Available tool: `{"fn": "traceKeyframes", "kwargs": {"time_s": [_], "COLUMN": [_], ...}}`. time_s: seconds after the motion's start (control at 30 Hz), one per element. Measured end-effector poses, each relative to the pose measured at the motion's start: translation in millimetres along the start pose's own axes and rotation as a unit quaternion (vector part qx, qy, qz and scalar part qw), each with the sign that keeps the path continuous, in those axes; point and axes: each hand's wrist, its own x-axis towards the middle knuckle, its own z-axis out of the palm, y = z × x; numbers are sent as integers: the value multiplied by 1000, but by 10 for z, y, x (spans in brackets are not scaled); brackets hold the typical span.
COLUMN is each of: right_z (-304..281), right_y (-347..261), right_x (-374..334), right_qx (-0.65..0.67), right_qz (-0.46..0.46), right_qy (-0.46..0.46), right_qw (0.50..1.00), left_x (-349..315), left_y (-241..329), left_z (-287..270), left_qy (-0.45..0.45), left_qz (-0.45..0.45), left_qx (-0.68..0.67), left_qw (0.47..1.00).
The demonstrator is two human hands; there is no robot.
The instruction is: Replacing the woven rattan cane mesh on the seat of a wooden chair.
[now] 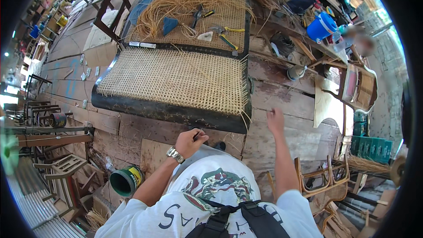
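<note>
In front of me lies a dark-framed panel with woven cane webbing (172, 77); loose strand ends stick out along its right edge. My left hand (189, 144) is closed just below the panel's near edge, with a short, thin dark thing (198, 135) between the fingers, its kind not clear. My right hand (275, 121) hovers apart from the panel, off its near right corner. Its fingers are drawn together, and whatever they may pinch is too small to make out. On the panel's far part rest a bundle of loose cane strands (185, 6), yellow-handled pliers (229, 41) and a white marker (142, 45).
A green bucket (125, 181) stands at my left, near wooden chair frames (66, 172). On the right are a bentwood chair frame (324, 183), a chair with a curved back (359, 83) and a blue water jug (321, 27) on a bench. The floor is wooden planks (282, 88).
</note>
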Motion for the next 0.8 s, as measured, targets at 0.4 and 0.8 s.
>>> {"fn": "traceKeyframes", "kwargs": {"time_s": [0.4,0.8], "right_z": [1197,766], "right_y": [-2181,-1639], "right_x": [2832,3216], "right_qx": [-135,41], "right_qz": [-125,-203], "right_qy": [-20,70], "right_qw": [983,976], "left_x": [304,179], "left_y": [-230,4], "left_z": [-227,385], "left_qy": [-95,10], "left_qz": [-92,-110], "left_qx": [-44,-96], "left_qw": [990,989]}}
